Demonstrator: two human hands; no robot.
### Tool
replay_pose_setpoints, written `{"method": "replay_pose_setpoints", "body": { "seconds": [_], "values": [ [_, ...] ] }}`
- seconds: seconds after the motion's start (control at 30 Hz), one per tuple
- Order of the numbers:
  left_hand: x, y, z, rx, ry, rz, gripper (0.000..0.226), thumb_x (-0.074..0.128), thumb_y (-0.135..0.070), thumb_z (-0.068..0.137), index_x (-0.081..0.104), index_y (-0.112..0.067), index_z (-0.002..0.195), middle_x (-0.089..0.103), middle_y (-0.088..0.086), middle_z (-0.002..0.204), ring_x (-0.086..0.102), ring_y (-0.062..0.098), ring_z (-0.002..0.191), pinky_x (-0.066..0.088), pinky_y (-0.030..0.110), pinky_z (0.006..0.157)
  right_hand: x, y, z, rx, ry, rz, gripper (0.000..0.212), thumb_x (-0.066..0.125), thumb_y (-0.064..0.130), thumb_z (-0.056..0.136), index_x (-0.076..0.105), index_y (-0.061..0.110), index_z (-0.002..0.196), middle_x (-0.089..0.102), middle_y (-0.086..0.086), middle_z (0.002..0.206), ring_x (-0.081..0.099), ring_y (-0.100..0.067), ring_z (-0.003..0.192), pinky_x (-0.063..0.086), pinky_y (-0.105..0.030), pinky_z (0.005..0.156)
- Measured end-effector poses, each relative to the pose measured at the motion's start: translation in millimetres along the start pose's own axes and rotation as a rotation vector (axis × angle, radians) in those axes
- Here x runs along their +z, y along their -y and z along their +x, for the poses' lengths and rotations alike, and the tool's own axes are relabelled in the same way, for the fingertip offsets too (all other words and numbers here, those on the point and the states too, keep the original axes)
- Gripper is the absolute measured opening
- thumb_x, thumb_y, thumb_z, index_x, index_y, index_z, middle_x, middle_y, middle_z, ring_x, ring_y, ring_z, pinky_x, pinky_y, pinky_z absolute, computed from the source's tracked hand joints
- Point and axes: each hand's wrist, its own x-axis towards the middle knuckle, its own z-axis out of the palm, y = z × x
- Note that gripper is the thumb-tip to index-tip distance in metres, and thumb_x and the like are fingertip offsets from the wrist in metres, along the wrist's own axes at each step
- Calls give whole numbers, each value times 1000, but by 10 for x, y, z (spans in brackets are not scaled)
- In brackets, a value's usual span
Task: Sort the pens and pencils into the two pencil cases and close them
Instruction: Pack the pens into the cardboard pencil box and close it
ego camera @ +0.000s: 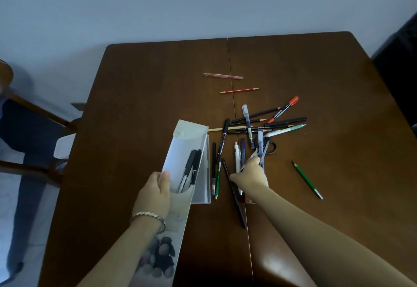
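Note:
My left hand [156, 193] grips the side of a translucent white pencil case [180, 151], held tilted with its flap open; two black pens [189, 169] lie inside. A second clear case [204, 174] lies flat on the table beside it. My right hand [251, 173] is closed on a pale blue pen [261, 147] at the near edge of a heap of pens and pencils [266, 124]. A green pencil [308, 179] lies alone to the right. A pink pen [222, 76] and a red pencil [240, 90] lie farther back.
The brown wooden table [327, 79] has a seam down its middle. Scissors with black handles [270, 148] lie in the heap. A wooden chair [27, 111] stands at the left, and the wall is behind the table.

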Motion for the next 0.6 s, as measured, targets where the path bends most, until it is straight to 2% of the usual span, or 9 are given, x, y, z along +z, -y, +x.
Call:
{"method": "replay_pose_setpoints", "body": {
  "seconds": [0.07, 0.17, 0.2, 0.23, 0.27, 0.37, 0.43, 0.5, 0.6],
  "values": [
    [-1, -5, 7, 9, -3, 7, 44, 25, -38, 99, 54, -6, 108, 44, -4, 64, 44, 13, 60, 33, 24, 52, -55, -3, -51, -5, 5, 7, 61, 65, 17, 83, 29, 1, 130, 34, 6, 68, 48, -16, 67, 33, -17, 47],
    [-1, -18, 3, 13, 6, 9, 44, 25, -38, 99, 54, -6, 108, 45, -3, 66, 46, 16, 63, 35, 26, 56, -91, -56, -121, -96, 70, -101, 9, 43, -8, 87, 39, -3, 93, 24, 1, 62, 26, -12, 52, 27, -29, 47],
    [0, -19, 2, 12, 16, 12, 44, 25, -39, 99, 53, -7, 108, 46, -3, 66, 47, 17, 64, 36, 26, 57, -76, -126, -113, -154, 72, -166, 14, 36, -14, 84, 40, -4, 93, 24, -2, 61, 25, -12, 51, 26, -29, 49],
    [2, -24, 0, 11, 28, 16, 44, 25, -39, 99, 53, -7, 109, 46, -4, 67, 48, 17, 65, 36, 26, 58, -105, -162, -116, -102, 98, -31, 20, 35, -10, 87, 42, -5, 105, 27, -4, 62, 28, -15, 51, 28, -29, 49],
    [3, -25, 0, 10, 42, 24, 45, 25, -40, 99, 53, -7, 110, 46, -4, 67, 48, 17, 65, 36, 27, 58, -155, -186, -148, -74, 125, 207, 27, 36, 1, 93, 38, 0, 120, 33, -5, 64, 34, -17, 52, 33, -28, 49],
    [6, -42, -10, 13, 92, 62, 46, 24, -41, 98, 53, -6, 105, 43, -3, 64, 44, 13, 58, 33, 25, 51, -426, -139, -429, -61, 316, 269, 35, 31, 22, 99, 32, 16, 133, 44, -2, 67, 40, -12, 52, 36, -22, 44],
    [10, -74, -29, 31, 130, 76, 43, 23, -41, 98, 52, -9, 98, 44, -2, 65, 44, 12, 57, 32, 24, 49, -583, -114, -606, -297, 285, 131, 37, 33, 28, 100, 34, 20, 136, 53, 1, 74, 46, -10, 57, 36, -19, 48],
    [17, -128, -58, 73, 175, 80, 38, 23, -42, 98, 50, -15, 93, 48, -1, 68, 47, 11, 61, 35, 24, 52, -753, -55, -706, -669, 173, -192, 43, 39, 36, 98, 33, 24, 138, 61, 3, 99, 55, -8, 70, 41, -16, 55],
    [17, -222, -131, 173, 264, 72, 35, 23, -42, 98, 49, -23, 85, 48, -2, 67, 47, 10, 59, 34, 21, 51, -858, 40, -679, -1014, 112, -762, 47, 38, 40, 97, 30, 28, 142, 54, 1, 124, 60, -19, 98, 50, -29, 76]
  ]
}}
